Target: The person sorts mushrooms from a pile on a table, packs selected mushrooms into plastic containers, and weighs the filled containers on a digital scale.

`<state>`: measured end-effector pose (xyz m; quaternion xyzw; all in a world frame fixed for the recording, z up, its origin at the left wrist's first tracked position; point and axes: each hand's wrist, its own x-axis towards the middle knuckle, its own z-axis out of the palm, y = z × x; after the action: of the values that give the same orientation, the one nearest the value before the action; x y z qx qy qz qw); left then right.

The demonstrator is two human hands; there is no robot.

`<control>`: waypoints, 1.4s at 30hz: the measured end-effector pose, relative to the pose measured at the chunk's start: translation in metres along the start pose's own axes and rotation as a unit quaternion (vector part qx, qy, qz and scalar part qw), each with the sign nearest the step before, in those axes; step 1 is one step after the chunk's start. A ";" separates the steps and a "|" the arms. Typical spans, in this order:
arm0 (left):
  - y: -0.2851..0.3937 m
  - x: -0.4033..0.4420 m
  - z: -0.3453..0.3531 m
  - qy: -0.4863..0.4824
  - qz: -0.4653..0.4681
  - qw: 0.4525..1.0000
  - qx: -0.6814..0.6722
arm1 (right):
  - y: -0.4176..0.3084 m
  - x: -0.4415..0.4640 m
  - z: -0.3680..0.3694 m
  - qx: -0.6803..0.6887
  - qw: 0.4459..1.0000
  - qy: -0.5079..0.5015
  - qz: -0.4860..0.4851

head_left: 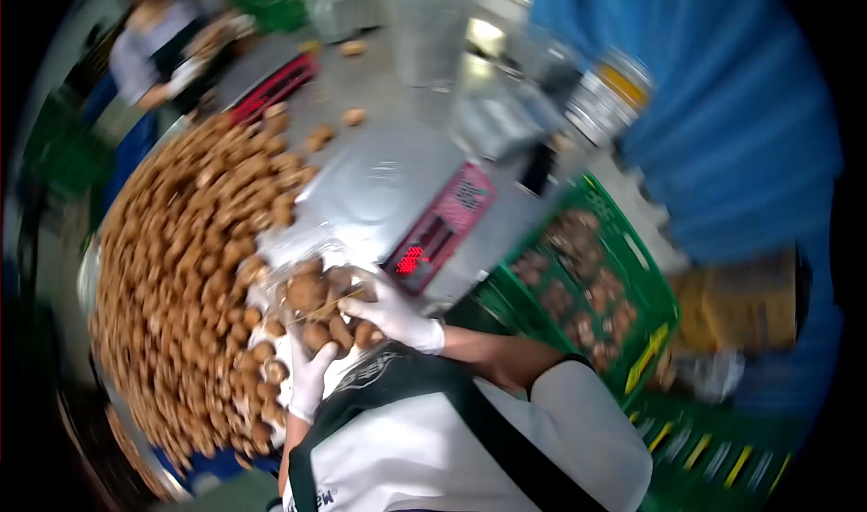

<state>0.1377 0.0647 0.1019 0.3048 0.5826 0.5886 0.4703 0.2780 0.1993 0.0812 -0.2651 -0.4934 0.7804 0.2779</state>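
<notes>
My left hand [310,377], in a white glove, is at the lower edge of a clear plastic bag [327,268] of brown mushrooms [307,292]. From the right, my right hand [396,311], also gloved, grips the same bag, its fingers bent over the side. Several mushrooms show through the film between both hands. A large heap of loose mushrooms [190,286] spreads to the left. Just beyond the bag stands a metal scale [370,182] with a red-lit display panel [441,228].
A green crate [637,250] at the right holds packed mushrooms. Clear bags [429,33] and a labelled jar [608,97] lie farther back. A co-worker [163,47] stands at upper left near another scale [274,89]. Blue sheeting [722,106] hangs at right.
</notes>
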 end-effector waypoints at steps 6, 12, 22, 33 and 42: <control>0.030 0.045 0.060 -0.180 0.059 0.958 0.216 | -0.015 -0.068 -0.106 0.140 0.966 0.200 -0.087; 0.190 0.092 0.041 -0.360 0.336 0.870 -0.004 | 0.018 -0.200 -0.287 0.014 0.825 0.523 -0.213; 0.249 0.046 0.050 -0.396 0.384 0.827 -0.106 | 0.037 -0.245 -0.471 -0.170 0.565 0.808 0.005; 0.153 -0.009 0.054 -0.222 0.298 0.924 -0.089 | -0.090 0.000 -0.443 -0.568 0.633 0.465 -0.245; 0.090 -0.031 0.068 -0.134 0.224 0.959 -0.111 | -0.102 0.174 -0.369 -0.759 0.601 0.239 0.074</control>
<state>0.1931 0.0749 0.2043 0.4491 0.3627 0.6936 0.4311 0.4268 0.5862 0.0132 -0.5935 -0.8028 0.0515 0.0262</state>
